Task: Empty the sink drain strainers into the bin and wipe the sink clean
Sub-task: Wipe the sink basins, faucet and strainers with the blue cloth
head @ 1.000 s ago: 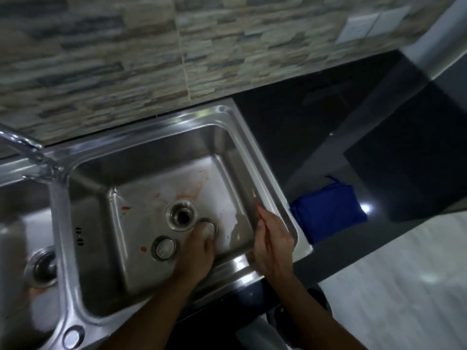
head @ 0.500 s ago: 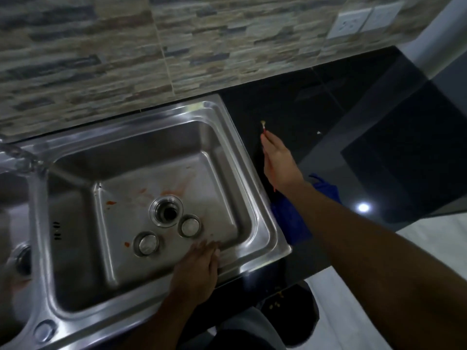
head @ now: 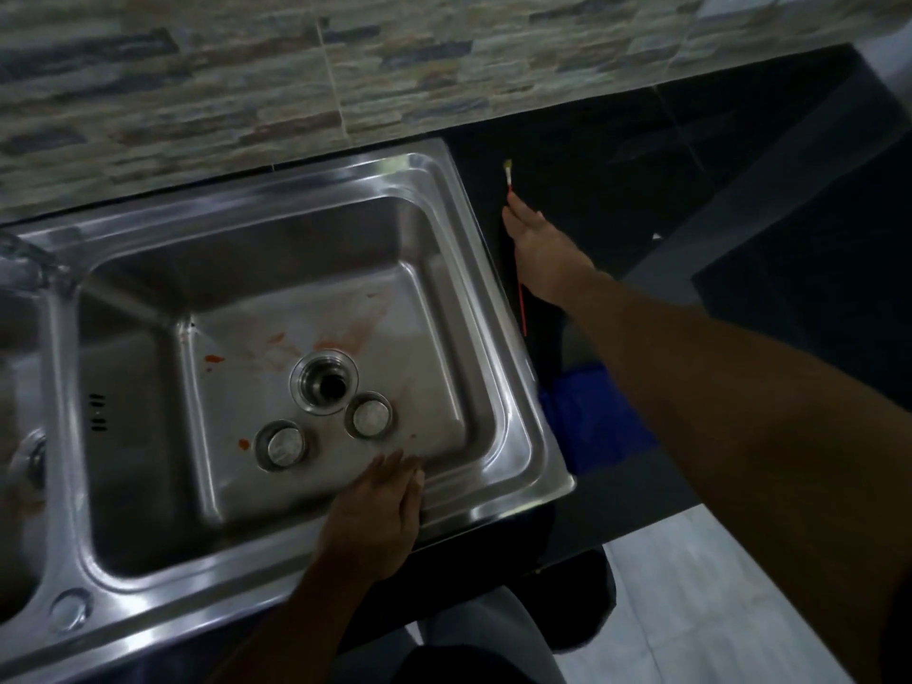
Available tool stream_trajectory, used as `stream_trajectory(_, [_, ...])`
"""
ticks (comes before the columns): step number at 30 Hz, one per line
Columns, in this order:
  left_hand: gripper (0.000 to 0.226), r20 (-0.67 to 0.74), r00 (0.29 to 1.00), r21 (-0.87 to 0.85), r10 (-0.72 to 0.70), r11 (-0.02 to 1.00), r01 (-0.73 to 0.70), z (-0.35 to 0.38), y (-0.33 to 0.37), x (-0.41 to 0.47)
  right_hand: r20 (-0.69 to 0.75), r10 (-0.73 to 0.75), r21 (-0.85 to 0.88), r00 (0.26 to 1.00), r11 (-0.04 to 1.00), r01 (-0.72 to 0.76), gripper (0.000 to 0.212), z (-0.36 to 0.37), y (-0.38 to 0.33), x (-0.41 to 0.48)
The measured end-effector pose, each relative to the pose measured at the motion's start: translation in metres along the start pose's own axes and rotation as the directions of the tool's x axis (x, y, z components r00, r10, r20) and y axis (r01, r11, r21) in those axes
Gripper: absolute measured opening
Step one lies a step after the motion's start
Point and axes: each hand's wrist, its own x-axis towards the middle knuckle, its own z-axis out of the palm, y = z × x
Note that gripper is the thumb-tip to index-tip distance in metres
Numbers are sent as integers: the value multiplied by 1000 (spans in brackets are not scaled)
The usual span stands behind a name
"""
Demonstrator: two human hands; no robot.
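Note:
The steel sink (head: 498, 308) has orange smears on its floor around the open drain hole (head: 324, 383). Two metal strainers lie in the basin: one (head: 369, 415) just right of the drain, the other (head: 285, 445) to its lower left. My left hand (head: 380, 515) rests flat on the basin's front wall, fingers together, holding nothing. My right hand (head: 545, 254) lies on the black counter to the right of the sink, over a thin red brush (head: 508, 177) whose pale tip sticks out beyond the fingers.
A folded blue cloth (head: 592, 427) lies on the counter beside the sink's right rim, partly under my right forearm. A second basin (head: 19, 436) adjoins on the left. The stone-tile wall runs behind. A dark bin (head: 592, 599) stands on the floor below the counter edge.
My right hand carried the red brush from the sink's front rim out onto the counter. My left hand let go of the strainer by the drain and drew back to the front wall.

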Motion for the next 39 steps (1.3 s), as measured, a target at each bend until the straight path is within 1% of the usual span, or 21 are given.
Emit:
stream_trajectory(2, [48, -2, 1000, -16, 12, 1000, -12, 1, -1, 0, -92, 26, 133, 995, 991, -14, 70, 1, -1, -13])
stream_trajectory(4, [48, 3, 1000, -21, 19, 1000, -19, 1, -2, -1, -233, 92, 281, 968, 959, -24, 63, 4, -3, -36])
stream_trajectory(6, [40, -7, 1000, -62, 26, 998, -27, -1, -2, -1, -335, 118, 305, 935, 952, -11, 58, 10, -5, -65])
stream_trajectory(8, [32, -43, 999, -116, 33, 992, -38, -5, -1, 1, -389, 115, 297, 914, 955, 6, 55, 18, -6, -97])
stream_trajectory(9, [32, -57, 997, -126, 57, 990, -64, -6, 1, 2, -406, 122, 307, 906, 952, 10, 54, 23, -7, -115])
stream_trajectory(11, [36, -64, 979, -80, 194, 977, -199, -9, 12, 7, -437, 129, 333, 890, 942, 27, 52, 33, -6, -150])
stream_trajectory(13, [40, -82, 923, -46, 375, 924, -379, -10, 34, 17, -442, 127, 350, 888, 936, 40, 52, 44, -2, -185])
stream_trajectory(15, [39, -134, 842, -28, 523, 847, -530, -7, 62, 29, -417, 114, 349, 902, 936, 43, 55, 52, 7, -218])
stream_trajectory(18, [36, -168, 766, -25, 620, 774, -632, 4, 106, 46, -365, 28, 296, 931, 951, 87, 74, 63, 27, -257])
stream_trajectory(20, [36, -150, 727, -2, 670, 735, -678, 13, 126, 52, -328, -27, 264, 944, 957, 119, 83, 71, 41, -274])
stream_trajectory(22, [36, -87, 700, 39, 709, 705, -708, 21, 136, 54, -272, -41, 247, 961, 963, 111, 88, 81, 51, -285])
stream_trajectory(23, [39, -29, 706, 56, 708, 706, -706, 23, 138, 54, -244, -44, 238, 969, 966, 104, 89, 85, 54, -288])
stream_trajectory(26, [61, 165, 773, 119, 612, 766, -632, 29, 141, 55, -205, -41, 199, 978, 976, 82, 94, 95, 56, -289])
stream_trajectory(27, [65, 206, 784, 149, 586, 773, -617, 31, 144, 56, -204, -33, 192, 978, 979, 73, 95, 97, 55, -288])
stream_trajectory(28, [65, 226, 787, 195, 575, 765, -615, 31, 147, 58, -203, -26, 185, 979, 981, 64, 96, 98, 54, -288])
stream_trajectory(29, [58, 228, 782, 254, 580, 739, -623, 32, 152, 61, -199, -19, 175, 980, 983, 55, 96, 99, 53, -287])
stream_trajectory(31, [35, 242, 768, 370, 593, 675, -638, 30, 161, 64, -189, -8, 153, 982, 988, 37, 94, 99, 52, -287])
stream_trajectory(32, [31, 270, 760, 397, 591, 651, -647, 25, 164, 65, -189, -2, 142, 982, 989, 29, 93, 99, 52, -287])
stream_trajectory(34, [24, 303, 729, 422, 614, 599, -680, 17, 165, 70, -207, 16, 118, 978, 993, 9, 90, 96, 50, -287])
stream_trajectory(36, [18, 253, 696, 435, 672, 563, -703, 9, 163, 73, -251, 59, 92, 966, 995, -37, 91, 91, 43, -283])
stream_trajectory(39, [24, 171, 590, 431, 789, 479, -765, -5, 156, 70, -328, 103, 60, 939, 994, -88, 93, 81, 25, -273])
